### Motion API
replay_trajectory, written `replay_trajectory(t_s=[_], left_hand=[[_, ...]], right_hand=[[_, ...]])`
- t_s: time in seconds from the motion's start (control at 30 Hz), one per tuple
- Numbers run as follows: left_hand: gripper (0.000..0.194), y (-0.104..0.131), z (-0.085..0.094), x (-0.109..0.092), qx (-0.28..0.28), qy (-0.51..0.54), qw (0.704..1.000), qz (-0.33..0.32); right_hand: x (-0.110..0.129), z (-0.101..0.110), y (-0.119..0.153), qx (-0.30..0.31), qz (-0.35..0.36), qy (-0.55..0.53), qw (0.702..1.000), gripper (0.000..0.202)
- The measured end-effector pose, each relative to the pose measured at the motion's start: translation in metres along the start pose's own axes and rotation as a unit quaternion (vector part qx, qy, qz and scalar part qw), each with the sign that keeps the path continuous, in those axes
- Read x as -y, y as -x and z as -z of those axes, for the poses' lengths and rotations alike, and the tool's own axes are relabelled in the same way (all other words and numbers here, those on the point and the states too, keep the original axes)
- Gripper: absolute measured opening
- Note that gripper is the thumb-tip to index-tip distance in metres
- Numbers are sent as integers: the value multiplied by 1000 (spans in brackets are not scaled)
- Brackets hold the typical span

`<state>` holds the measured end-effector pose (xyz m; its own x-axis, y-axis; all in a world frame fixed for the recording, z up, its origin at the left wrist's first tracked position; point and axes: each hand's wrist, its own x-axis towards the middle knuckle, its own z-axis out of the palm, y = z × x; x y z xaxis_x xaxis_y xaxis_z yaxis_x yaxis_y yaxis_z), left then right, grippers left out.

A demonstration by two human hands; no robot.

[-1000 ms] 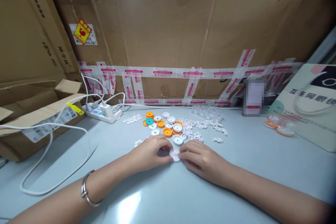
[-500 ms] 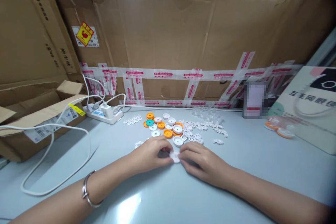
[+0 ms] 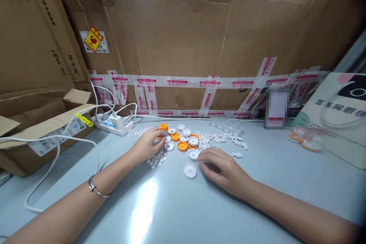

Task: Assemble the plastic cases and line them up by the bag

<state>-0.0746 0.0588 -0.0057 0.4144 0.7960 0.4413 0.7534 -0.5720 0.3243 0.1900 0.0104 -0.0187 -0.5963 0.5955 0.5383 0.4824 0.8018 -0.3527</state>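
Observation:
At the left edge of the cluster of round caps is my left hand (image 3: pixel 148 144). Its thumb and index finger close around a teal round cap (image 3: pixel 165 132), mostly hidden by the fingers. My right hand (image 3: pixel 221 166) rests on the table with curved fingers, thumb apart from the index finger, holding nothing. Its index fingertip is at the rim of a white round cap (image 3: pixel 193 155). A white disc (image 3: pixel 190 171) lies flat on the table just left of the right thumb. Orange caps (image 3: pixel 182 146) and other white caps (image 3: pixel 180 127) sit between the hands and the back.
Small white round pieces (image 3: pixel 156 159) lie below my left hand. White lacy pieces (image 3: pixel 214 137) and clear plastic pieces (image 3: pixel 225 124) spread behind the right one. A power strip (image 3: pixel 122 127), white cable (image 3: pixel 95 160) and open cardboard box (image 3: pixel 37 133) stand left. Orange-based clear pieces (image 3: pixel 310 143) lie right.
My left hand has let go of the white disc and moved left and back to the teal cap. My right fingers have come off the disc, which now lies on the table.

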Motion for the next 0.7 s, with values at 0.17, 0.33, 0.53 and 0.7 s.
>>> replay_trajectory(t_s=[0.17,0.33,0.53,0.7], left_hand=[[17,5,-5,-19,18,9,998,-59],[19,8,-4,-29,25,34,996,-81],[21,10,-2,-35,34,64,991,-112],[23,13,-7,-36,45,55,988,-138]], right_hand=[[-16,-3,-1,-16,-26,39,999,20],[-18,-8,-3,8,-27,68,997,17],[-13,-5,-4,-10,-10,69,998,16],[-11,-5,-3,7,-2,67,998,15]])
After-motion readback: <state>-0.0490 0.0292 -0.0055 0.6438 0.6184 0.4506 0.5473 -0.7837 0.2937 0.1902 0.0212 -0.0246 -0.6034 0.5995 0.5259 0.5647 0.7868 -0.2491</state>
